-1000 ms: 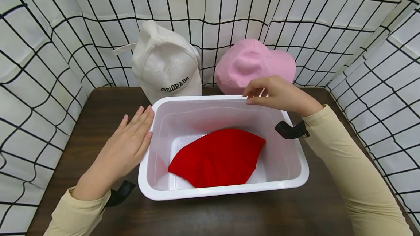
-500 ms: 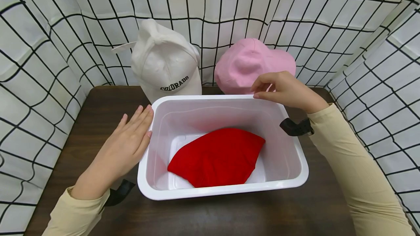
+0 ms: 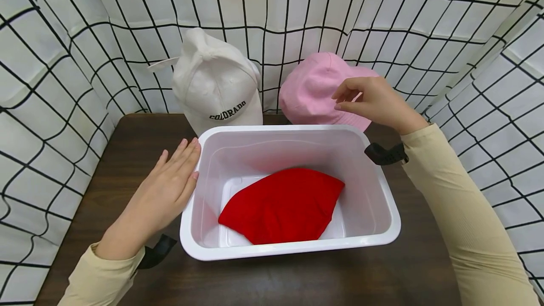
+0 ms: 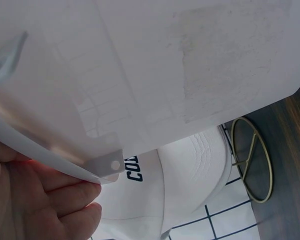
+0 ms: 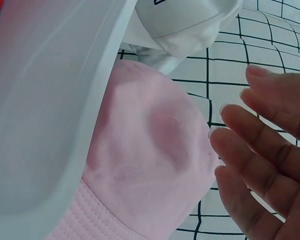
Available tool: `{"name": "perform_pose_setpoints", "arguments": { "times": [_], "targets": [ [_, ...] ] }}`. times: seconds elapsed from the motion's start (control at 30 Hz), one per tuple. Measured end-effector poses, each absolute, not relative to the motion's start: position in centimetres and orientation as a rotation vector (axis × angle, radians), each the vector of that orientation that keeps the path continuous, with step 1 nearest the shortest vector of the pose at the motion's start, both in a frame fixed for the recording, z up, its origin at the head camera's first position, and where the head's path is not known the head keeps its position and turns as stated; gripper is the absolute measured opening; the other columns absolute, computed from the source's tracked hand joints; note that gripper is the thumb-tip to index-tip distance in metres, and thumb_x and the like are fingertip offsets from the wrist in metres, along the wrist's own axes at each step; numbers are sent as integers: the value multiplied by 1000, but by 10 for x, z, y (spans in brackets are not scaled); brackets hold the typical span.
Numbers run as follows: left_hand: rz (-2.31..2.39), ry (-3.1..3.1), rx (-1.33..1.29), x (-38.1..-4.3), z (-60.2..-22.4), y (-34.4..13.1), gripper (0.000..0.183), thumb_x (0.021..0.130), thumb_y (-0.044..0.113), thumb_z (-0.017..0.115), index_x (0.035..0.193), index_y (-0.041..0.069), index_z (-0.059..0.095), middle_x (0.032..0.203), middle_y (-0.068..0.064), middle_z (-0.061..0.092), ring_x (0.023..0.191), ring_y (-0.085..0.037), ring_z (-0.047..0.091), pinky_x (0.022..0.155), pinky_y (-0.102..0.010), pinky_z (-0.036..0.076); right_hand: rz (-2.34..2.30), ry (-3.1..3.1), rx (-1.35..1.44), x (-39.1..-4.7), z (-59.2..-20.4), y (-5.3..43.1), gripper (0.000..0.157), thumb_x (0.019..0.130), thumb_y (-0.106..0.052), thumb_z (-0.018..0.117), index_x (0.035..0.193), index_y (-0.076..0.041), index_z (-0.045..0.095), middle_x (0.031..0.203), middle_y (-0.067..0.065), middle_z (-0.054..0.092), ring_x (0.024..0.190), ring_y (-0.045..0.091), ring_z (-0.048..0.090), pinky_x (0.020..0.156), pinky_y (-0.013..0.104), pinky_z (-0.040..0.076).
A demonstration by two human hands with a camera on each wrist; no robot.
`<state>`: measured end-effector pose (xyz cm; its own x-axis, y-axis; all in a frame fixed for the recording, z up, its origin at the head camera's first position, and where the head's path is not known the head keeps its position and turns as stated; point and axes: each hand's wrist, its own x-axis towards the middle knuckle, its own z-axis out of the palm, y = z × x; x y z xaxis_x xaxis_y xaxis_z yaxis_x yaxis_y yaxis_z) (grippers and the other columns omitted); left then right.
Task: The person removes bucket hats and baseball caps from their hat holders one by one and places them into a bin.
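Observation:
A white plastic tub (image 3: pixel 289 244) stands on the dark wooden table with a red hat (image 3: pixel 282 204) lying folded inside. My left hand (image 3: pixel 163 190) rests with straight fingers against the tub's left rim; the left wrist view shows its fingers (image 4: pixel 72 197) under that rim. Behind the tub's right side sits a pink cap (image 3: pixel 312 89). My right hand (image 3: pixel 374 100) hovers over the pink cap's right part, fingers loosely bent and holding nothing. In the right wrist view a gap shows between its fingertips (image 5: pixel 220 132) and the pink crown (image 5: pixel 150 145).
A white cap (image 3: pixel 212 79) lettered COLORADO stands behind the tub's left side, raised on a stand whose brass ring base (image 4: pixel 252 160) shows in the left wrist view. Wire grid panels backed with white cloth (image 3: pixel 272 8) enclose the table (image 3: pixel 297 282) at back and sides.
My right hand has moved from the tub's back rim to the right and up, over the pink cap. The left hand, tub and red hat have stayed in place.

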<state>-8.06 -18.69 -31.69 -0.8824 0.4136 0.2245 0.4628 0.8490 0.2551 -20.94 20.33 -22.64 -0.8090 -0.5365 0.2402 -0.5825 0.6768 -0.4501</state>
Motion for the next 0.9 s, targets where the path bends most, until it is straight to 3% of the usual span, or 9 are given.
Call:
{"name": "perform_pose_setpoints", "arguments": {
  "times": [0.57,0.9],
  "targets": [
    [-447,-2857,-686,-81,-318,-186,56,96,20,48,144,-4,31,149,-19,29,140,-35,21,111,-54,14,825,-2849,664,-231,-227,208,18,86,-13,68,100,-2,67,95,9,66,85,17,58,74,20,45],
    [-448,-2854,-692,-81,-318,-187,56,97,20,47,144,-4,31,149,-20,29,140,-34,21,111,-54,15,826,-2875,536,-245,-229,213,27,87,-17,66,109,-2,63,103,14,64,94,24,58,78,32,43]
  ]
}}
